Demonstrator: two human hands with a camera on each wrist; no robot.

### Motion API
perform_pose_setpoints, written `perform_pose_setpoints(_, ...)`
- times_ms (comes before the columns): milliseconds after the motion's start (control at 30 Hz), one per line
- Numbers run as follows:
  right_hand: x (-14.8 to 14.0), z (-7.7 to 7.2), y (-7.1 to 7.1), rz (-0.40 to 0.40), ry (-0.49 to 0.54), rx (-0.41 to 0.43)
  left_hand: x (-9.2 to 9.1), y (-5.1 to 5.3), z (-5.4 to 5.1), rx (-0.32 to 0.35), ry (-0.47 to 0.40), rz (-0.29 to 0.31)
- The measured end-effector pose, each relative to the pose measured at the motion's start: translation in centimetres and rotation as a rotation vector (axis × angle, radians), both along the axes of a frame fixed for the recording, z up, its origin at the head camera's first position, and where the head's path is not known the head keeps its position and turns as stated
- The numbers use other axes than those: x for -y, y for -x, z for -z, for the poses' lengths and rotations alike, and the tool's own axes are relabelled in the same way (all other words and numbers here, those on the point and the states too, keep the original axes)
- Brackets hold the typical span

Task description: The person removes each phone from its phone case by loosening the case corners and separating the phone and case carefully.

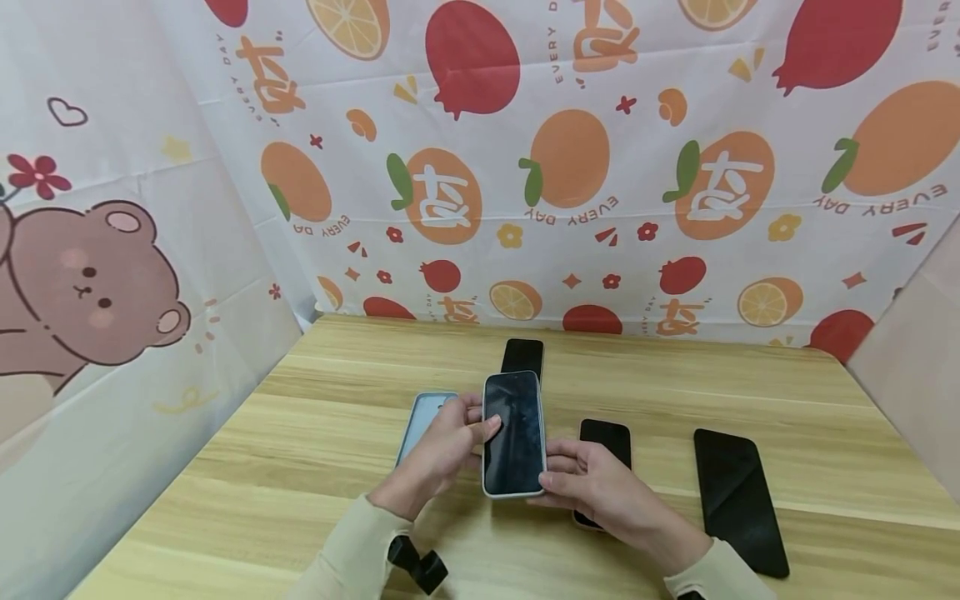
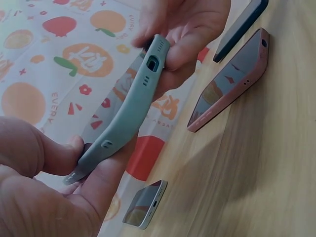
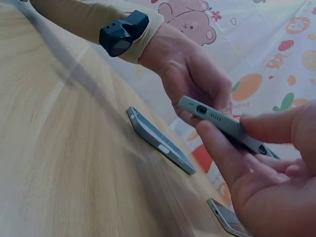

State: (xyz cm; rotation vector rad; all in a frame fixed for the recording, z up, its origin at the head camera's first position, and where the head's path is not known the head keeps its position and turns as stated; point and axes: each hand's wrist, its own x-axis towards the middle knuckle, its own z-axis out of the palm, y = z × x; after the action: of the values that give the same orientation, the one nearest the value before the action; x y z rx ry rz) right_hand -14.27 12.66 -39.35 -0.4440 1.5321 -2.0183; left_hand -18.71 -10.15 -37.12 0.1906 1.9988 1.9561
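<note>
A phone in a pale blue-green case (image 1: 513,437) is held above the table, its dark screen up. My left hand (image 1: 450,442) grips its left side, thumb on the screen. At the lower right edge, my right hand (image 1: 600,487) pinches the phone between thumb and fingers. The left wrist view shows the cased phone (image 2: 126,106) edge-on, with the port opening in its short end. In the right wrist view the same case (image 3: 217,121) lies between my right thumb and fingers. An empty-looking light blue case (image 1: 420,417) rests behind my left hand.
On the wooden table (image 1: 300,500) lie a phone (image 1: 523,353) behind the held one, a phone in a pink case (image 1: 611,437) partly under my right hand, and a larger dark phone (image 1: 738,496) at the right. Printed cloth (image 1: 630,50) hangs behind the table.
</note>
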Motion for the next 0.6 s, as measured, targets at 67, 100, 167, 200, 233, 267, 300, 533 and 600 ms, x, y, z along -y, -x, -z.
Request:
perform_pose_setpoints(67, -0.2, 0.0, -0.1, -0.019, -0.009, -0.032, 0.0, 0.0, 0.0, 0.002, -0.008, 0.009)
perform_pose_setpoints(100, -0.2, 0.0, -0.1, -0.025, -0.013, -0.050, 0.0, 0.0, 0.0, 0.001, -0.013, 0.015)
perform_pose_setpoints(167, -0.3, 0.0, -0.2, -0.030, -0.017, -0.086, 0.1, -0.1, 0.0, 0.007, -0.027, 0.026)
perform_pose_setpoints(200, -0.3, 0.1, -0.2, -0.033, -0.016, -0.102, 0.1, -0.1, 0.0, 0.010, -0.039, 0.033)
perform_pose_setpoints(233, -0.3, 0.1, -0.2, -0.037, -0.012, -0.119, 0.1, -0.1, 0.0, 0.016, -0.049, 0.038)
perform_pose_setpoints(267, -0.3, 0.2, -0.3, -0.041, -0.006, -0.134, 0.1, -0.1, 0.0, 0.020, -0.059, 0.042)
perform_pose_setpoints(300, -0.2, 0.3, -0.3, -0.045, 0.004, -0.147, 0.1, 0.0, 0.0, 0.024, -0.069, 0.046)
perform_pose_setpoints(533, -0.3, 1.0, -0.3, -0.045, 0.040, -0.227, 0.1, 0.3, 0.1, 0.051, -0.108, 0.064)
perform_pose_setpoints(600, -0.4, 1.2, -0.3, -0.038, 0.031, -0.251, 0.2, 0.3, 0.2, 0.055, -0.115, 0.070)
